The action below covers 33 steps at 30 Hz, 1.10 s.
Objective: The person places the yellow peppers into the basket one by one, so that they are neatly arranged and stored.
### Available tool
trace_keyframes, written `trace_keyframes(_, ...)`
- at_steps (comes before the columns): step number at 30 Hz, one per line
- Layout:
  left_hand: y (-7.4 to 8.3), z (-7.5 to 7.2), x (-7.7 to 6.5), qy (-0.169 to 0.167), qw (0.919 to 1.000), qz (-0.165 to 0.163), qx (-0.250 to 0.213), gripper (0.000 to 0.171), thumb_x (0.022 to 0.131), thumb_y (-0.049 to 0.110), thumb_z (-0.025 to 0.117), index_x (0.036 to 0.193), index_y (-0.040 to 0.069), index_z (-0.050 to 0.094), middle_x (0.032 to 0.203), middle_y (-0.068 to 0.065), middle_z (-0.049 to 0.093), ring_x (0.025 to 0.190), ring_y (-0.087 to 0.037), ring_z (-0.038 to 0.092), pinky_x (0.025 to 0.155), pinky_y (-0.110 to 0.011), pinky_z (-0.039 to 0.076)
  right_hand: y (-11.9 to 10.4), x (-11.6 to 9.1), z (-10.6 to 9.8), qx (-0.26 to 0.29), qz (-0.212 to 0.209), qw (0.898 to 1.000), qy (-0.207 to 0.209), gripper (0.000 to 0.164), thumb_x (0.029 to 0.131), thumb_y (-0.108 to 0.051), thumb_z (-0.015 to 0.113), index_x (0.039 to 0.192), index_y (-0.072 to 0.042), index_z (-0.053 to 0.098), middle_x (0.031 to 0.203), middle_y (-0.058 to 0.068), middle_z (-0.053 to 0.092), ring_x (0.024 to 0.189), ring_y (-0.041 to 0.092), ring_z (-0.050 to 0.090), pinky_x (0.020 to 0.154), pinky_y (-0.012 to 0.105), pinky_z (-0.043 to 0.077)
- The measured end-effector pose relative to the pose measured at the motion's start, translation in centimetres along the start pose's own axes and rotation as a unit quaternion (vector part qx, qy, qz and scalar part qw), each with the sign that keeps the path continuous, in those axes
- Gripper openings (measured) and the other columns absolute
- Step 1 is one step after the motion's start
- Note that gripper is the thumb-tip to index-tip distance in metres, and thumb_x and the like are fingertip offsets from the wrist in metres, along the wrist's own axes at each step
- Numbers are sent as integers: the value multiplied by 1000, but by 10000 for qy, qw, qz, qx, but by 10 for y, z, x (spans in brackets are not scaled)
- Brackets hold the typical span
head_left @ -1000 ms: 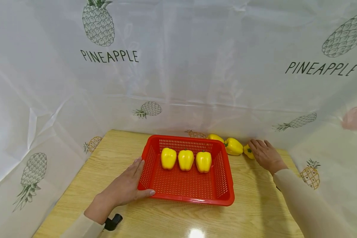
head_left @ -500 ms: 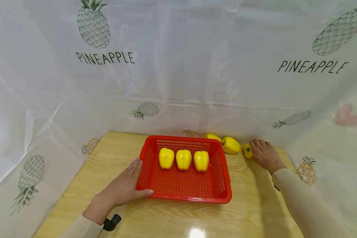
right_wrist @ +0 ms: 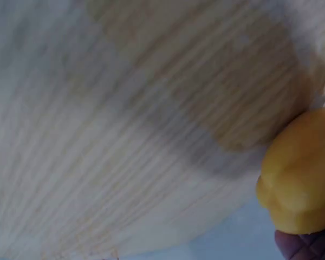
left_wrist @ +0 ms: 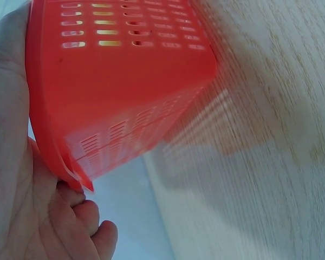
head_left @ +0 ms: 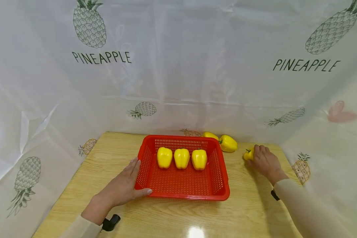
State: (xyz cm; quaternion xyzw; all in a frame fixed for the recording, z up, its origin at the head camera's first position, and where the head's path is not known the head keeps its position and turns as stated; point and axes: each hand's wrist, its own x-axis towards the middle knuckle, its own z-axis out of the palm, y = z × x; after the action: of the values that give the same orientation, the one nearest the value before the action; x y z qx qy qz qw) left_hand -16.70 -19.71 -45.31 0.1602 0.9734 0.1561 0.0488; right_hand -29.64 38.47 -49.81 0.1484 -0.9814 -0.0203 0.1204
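My left hand (head_left: 120,186) grips the near left corner of a red plastic basket (head_left: 184,197), the thumb along its front rim and the fingers along its left side. In the left wrist view, the fingers curl at the rim of the basket (left_wrist: 124,70). Inside the basket, three yellow bell peppers stand in a row: left (head_left: 165,158), middle (head_left: 181,158) and right (head_left: 199,159). At the back right, my right hand (head_left: 266,162) holds another yellow bell pepper (head_left: 249,154), its stem facing left. The right wrist view shows this pepper (right_wrist: 300,173) with fingertips behind it.
Two more yellow bell peppers lie behind the basket's far right corner, one farther back (head_left: 210,135) and one beside the rim (head_left: 228,143). A white pineapple-print sheet (head_left: 178,82) hangs along the back and sides of the wooden table (head_left: 166,218).
My right hand has taken hold of the rightmost pepper and drawn it away from its neighbour, slightly toward me. The left hand stays at the basket. The head view has shifted slightly.
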Motion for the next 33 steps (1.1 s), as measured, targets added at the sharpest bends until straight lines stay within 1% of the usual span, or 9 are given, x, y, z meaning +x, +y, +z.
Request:
trace_keyframes(5, 0, 0, 0, 11, 10000, 11, -30, 127, 87, 84, 60, 166, -6, 17, 174, -26, 16, 159, -47, 24, 123, -60, 35, -17, -13, -3, 452, 606, 9971, -105, 59, 98, -40, 73, 105, 10, 42, 87, 24, 48, 73, 35, 49, 53, 47, 52)
trace_keyframes(8, 0, 0, 0, -1, 10000, -10, -38, 129, 86, 87, 58, 166, -6, 16, 174, -26, 15, 159, -47, 24, 123, -60, 35, -30, -22, -6, 610, 848, 9945, -61, 61, 99, -40, 72, 100, 11, 41, 83, 23, 44, 70, 35, 48, 51, 44, 50)
trace_keyframes(14, 0, -1, 0, 9, 10000, 25, -79, 132, 85, 91, 53, 166, -7, 16, 174, -27, 15, 159, -48, 24, 123, -61, 36, -52, -31, -10, 490, 1063, 9930, 152, 68, 98, -42, 73, 98, 18, 40, 80, 27, 42, 65, 38, 51, 50, 47, 54)
trace_keyframes(21, -1, 1, 1, -63, 9999, -56, -70, 130, 86, 86, 59, 166, -6, 14, 175, -25, 13, 159, -46, 23, 124, -59, 34, -59, -30, -7, 350, 1300, 9903, 328, 73, 95, -46, 75, 95, 17, 40, 76, 23, 39, 51, 30, 47, 39, 43, 50)
trace_keyframes(25, -1, 0, 1, -69, 9999, -49, -63, 133, 84, 89, 57, 166, -6, 15, 175, -26, 14, 159, -47, 23, 124, -59, 35, -60, -34, -11, 320, 1315, 9906, 215, 78, 92, -54, 77, 96, 15, 40, 79, 24, 40, 56, 32, 49, 39, 44, 50)
trace_keyframes(27, -1, -1, 1, -51, 10000, -25, -57, 133, 84, 90, 56, 166, -7, 16, 174, -27, 15, 159, -47, 24, 123, -59, 36, -59, -36, -16, 297, 1143, 9928, 208, 82, 87, -56, 80, 101, 15, 42, 86, 28, 46, 67, 38, 53, 45, 49, 54)
trace_keyframes(28, -1, -1, 1, -44, 10000, -15, -56, 133, 84, 90, 55, 165, -7, 16, 174, -27, 15, 159, -48, 25, 123, -59, 36, -58, -37, -19, 316, 1026, 9940, 197, 85, 85, -57, 82, 106, 16, 42, 93, 31, 49, 76, 42, 55, 52, 53, 57)
trace_keyframes(30, 0, -1, 1, -54, 10000, -20, -65, 133, 84, 90, 54, 166, -7, 16, 174, -27, 15, 159, -48, 24, 123, -59, 36, -54, -38, -24, 267, 647, 9974, 148, 95, 80, -56, 87, 120, 17, 42, 111, 36, 53, 97, 50, 57, 73, 61, 60)
trace_keyframes(33, -1, -1, 1, -52, 9999, -16, -88, 133, 84, 90, 54, 166, -7, 15, 174, -27, 14, 159, -47, 24, 123, -59, 36, -45, -41, -32, 65, -144, 9999, 24, 112, 73, -51, 94, 142, 16, 37, 139, 38, 49, 127, 56, 49, 102, 71, 49)
